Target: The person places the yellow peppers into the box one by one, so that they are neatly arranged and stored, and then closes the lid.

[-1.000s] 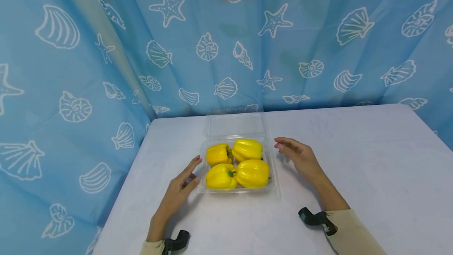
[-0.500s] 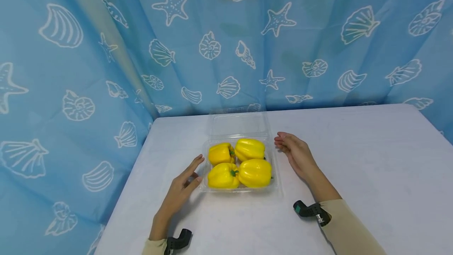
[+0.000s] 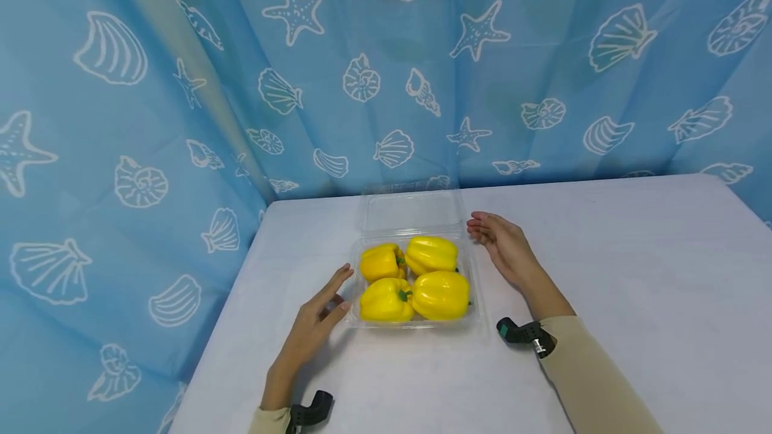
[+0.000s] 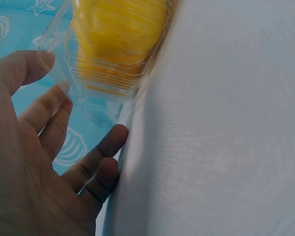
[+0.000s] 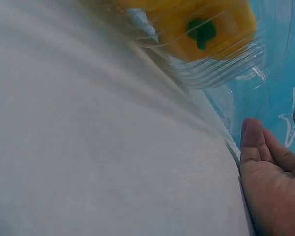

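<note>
Several yellow bell peppers [image 3: 441, 295] lie in two rows inside a clear plastic clamshell box [image 3: 416, 325], its lid [image 3: 413, 213] tipped back toward the curtain. My left hand [image 3: 313, 322] is at the box's left side with fingers spread; in the left wrist view its thumb [image 4: 34, 66] and a fingertip meet the clear rim. To the right of the box, level with the lid's hinge, my right hand [image 3: 505, 246] holds nothing and has its fingers loosely bent. A pepper's green stem [image 5: 201, 32] shows through the box wall in the right wrist view.
A white cloth covers the table [image 3: 615, 253]. Blue curtain [image 3: 338, 32] with white shells and starfish hangs behind and at the left. Each wrist wears a black camera mount [image 3: 525, 335].
My right hand has moved forward along the box's right side toward the lid. The left hand stays by the box's left edge. Box and peppers keep their places; the head view shifts slightly.
</note>
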### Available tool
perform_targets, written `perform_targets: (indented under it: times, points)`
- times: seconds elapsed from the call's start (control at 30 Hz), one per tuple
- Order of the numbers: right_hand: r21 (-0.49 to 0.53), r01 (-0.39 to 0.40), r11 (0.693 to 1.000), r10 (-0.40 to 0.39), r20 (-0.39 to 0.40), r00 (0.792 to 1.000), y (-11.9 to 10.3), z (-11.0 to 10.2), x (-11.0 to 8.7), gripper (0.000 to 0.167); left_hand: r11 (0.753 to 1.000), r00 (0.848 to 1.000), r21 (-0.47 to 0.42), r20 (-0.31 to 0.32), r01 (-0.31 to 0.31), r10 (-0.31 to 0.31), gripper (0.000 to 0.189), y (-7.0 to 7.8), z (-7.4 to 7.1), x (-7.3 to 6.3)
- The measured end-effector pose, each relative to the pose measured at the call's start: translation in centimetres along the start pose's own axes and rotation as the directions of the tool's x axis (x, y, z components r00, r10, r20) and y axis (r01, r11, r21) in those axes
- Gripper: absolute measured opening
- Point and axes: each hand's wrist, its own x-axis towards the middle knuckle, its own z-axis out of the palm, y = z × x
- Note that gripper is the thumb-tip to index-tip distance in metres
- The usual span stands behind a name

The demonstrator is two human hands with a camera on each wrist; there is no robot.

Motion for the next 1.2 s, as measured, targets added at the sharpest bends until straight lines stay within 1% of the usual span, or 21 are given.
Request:
perform_targets:
  times: [0.13, 0.27, 0.43, 0.57, 0.7, 0.8, 0.97, 1.1, 1.2]
  points:
    - [-0.044, -0.002, 0.999, 0.001, -0.013, 1.0, -0.05, 0.02, 0.44, 0.052, 1.0, 1.0, 0.005, -0.006, -0.005, 0.005, 0.053, -0.07, 0.15, 0.04]
    - [-0.111, -0.001, 0.994, -0.002, -0.026, 1.0, -0.08, 0.15, 0.68, 0.05, 1.0, 1.0, 0.001, -0.001, -0.001, 0.001, 0.053, -0.16, 0.36, 0.02]
    - [-0.161, 0.009, 0.987, -0.017, -0.045, 0.999, -0.11, 0.33, 0.71, 0.05, 1.0, 1.0, 0.007, 0.004, 0.014, -0.014, 0.053, 0.07, 0.27, 0.06]
    - [-0.204, 0.011, 0.979, -0.022, -0.051, 0.998, 0.03, 0.41, 0.82, 0.047, 1.0, 1.0, 0.009, -0.001, 0.01, -0.01, 0.053, 0.03, 0.18, 0.02]
    - [-0.256, 0.007, 0.967, -0.02, -0.049, 0.999, 0.16, 0.53, 0.91, 0.044, 1.0, 1.0, 0.009, -0.001, 0.006, -0.006, 0.053, -0.06, 0.1, -0.01]
    - [-0.303, 0.016, 0.953, -0.031, -0.045, 0.999, 0.15, 0.65, 0.83, 0.048, 1.0, 1.0, 0.009, -0.003, 0.004, -0.004, 0.053, -0.14, 0.13, 0.04]
    - [-0.378, 0.025, 0.926, -0.051, -0.061, 0.997, 0.12, 0.81, 0.66, 0.054, 1.0, 1.0, 0.012, -0.008, 0.007, -0.007, 0.053, -0.17, 0.19, 0.12]
    - [-0.39, 0.02, 0.921, -0.052, -0.072, 0.996, 0.26, 0.88, 0.65, 0.053, 1.0, 1.0, 0.017, -0.009, 0.012, -0.012, 0.053, -0.18, 0.17, 0.04]
    - [-0.373, 0.031, 0.927, -0.066, -0.08, 0.995, 0.42, 0.9, 0.68, 0.052, 1.0, 1.0, 0.009, -0.003, 0.007, -0.007, 0.053, -0.13, 0.13, 0.01]
